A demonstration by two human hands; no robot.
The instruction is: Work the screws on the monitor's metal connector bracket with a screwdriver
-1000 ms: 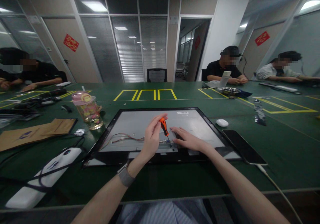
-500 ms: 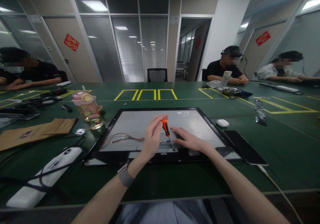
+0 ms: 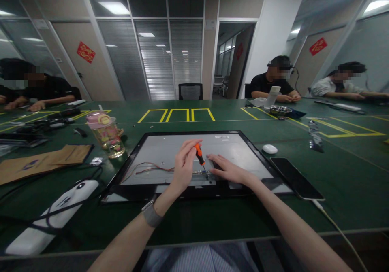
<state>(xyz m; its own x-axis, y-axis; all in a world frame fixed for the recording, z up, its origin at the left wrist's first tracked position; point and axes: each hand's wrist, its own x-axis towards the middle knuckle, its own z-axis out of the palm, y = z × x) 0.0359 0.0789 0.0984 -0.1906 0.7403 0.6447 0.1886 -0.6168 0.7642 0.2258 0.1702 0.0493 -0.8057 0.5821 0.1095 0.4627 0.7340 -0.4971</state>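
Observation:
A monitor panel lies face down on the green table, its grey metal back up inside a black frame. Coloured wires run across its lower left. My left hand pinches an orange-handled screwdriver that stands nearly upright, tip down on a small board near the panel's lower edge. My right hand lies flat on the panel just right of the screwdriver tip, fingers stretched out. A grey watch band is on my left wrist.
A pink-lidded drinking bottle and brown paper bag sit left of the panel. A white case with cables lies at near left. A white mouse-like object and a black phone lie right. Other people sit at the table's far sides.
Almost nothing has moved. My left hand's fingers have shifted slightly on the screwdriver handle; my right hand stays flat in place.

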